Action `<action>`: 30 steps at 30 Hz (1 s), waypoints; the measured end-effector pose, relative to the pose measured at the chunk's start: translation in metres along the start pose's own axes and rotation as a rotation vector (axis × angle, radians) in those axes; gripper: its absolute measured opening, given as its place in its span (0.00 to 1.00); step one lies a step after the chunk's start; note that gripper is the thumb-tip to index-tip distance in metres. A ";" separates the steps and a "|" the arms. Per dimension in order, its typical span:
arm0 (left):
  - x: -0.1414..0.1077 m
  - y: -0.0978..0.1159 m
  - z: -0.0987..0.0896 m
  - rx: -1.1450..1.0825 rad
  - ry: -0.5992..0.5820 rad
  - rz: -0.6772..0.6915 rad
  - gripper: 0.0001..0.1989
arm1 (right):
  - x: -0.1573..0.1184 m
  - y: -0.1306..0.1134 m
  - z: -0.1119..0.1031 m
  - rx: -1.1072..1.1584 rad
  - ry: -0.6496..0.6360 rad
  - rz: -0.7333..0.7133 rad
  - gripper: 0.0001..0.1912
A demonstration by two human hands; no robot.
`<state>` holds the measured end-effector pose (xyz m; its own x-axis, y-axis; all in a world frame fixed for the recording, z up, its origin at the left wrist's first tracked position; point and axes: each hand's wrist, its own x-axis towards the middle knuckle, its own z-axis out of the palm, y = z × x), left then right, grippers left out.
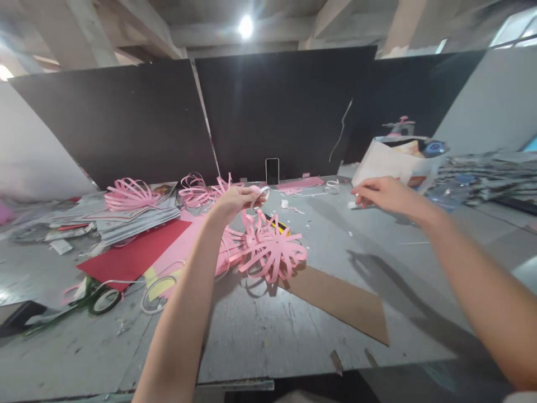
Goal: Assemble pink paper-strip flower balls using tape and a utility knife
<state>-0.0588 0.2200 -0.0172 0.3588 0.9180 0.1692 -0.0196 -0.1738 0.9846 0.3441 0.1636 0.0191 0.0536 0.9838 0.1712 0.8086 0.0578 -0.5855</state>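
Note:
My left hand (237,201) is closed in a pinch on a thin white loop (264,195), which looks like a curled strip or ring. Just below it lies a pink paper-strip ornament (274,249), its strips fanned out like a flower. Part of a yellow-and-black tool (279,225) shows behind the ornament. Out to the right, my right hand (380,193) has its fingers drawn together above the table, near a small white piece (353,205). What those fingers hold, if anything, is too small to make out.
A brown cardboard strip (344,302) reaches toward the front edge. Red paper (134,252), a tape roll (104,301) and stacked paper (138,218) lie left. A phone (272,170) stands against the black panel (285,112). A filled white bag (390,162) is at right.

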 end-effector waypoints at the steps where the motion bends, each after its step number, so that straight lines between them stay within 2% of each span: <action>1: -0.001 0.002 0.000 -0.013 0.000 0.007 0.11 | 0.001 0.008 0.000 -0.001 0.001 0.018 0.12; 4: -0.004 0.009 0.001 -0.039 0.000 0.001 0.09 | 0.008 0.016 0.004 -0.011 -0.023 0.008 0.12; 8: -0.010 0.018 0.003 -0.054 0.002 -0.009 0.09 | 0.030 0.002 0.030 0.012 -0.088 -0.109 0.11; 10: -0.013 0.021 0.005 -0.051 0.011 -0.015 0.11 | 0.045 -0.006 0.053 0.027 -0.123 -0.184 0.12; 13: -0.015 0.025 0.005 -0.049 0.047 -0.005 0.11 | 0.066 -0.009 0.101 -0.012 -0.145 -0.231 0.14; 14: -0.016 0.026 0.004 -0.048 0.057 -0.003 0.11 | 0.071 -0.006 0.118 -0.085 -0.118 -0.231 0.14; 15: -0.016 0.026 0.003 -0.045 0.064 -0.003 0.11 | 0.074 -0.002 0.136 -0.148 -0.033 -0.229 0.12; 17: -0.016 0.027 0.000 -0.033 0.071 -0.010 0.12 | 0.078 0.012 0.167 -0.176 0.015 -0.214 0.11; 20: -0.016 0.028 -0.006 -0.007 0.092 -0.022 0.13 | 0.079 0.035 0.198 -0.229 0.043 -0.201 0.13; 24: -0.015 0.026 -0.014 -0.009 0.101 -0.022 0.12 | 0.080 0.054 0.210 -0.272 0.034 -0.230 0.15; 30: -0.022 0.034 -0.018 -0.053 0.099 0.027 0.12 | 0.082 0.060 0.214 -0.301 0.029 -0.268 0.16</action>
<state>-0.0842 0.2005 0.0137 0.2640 0.9443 0.1966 -0.0780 -0.1822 0.9802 0.2714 0.2842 -0.1711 -0.1692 0.9352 0.3111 0.9314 0.2550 -0.2597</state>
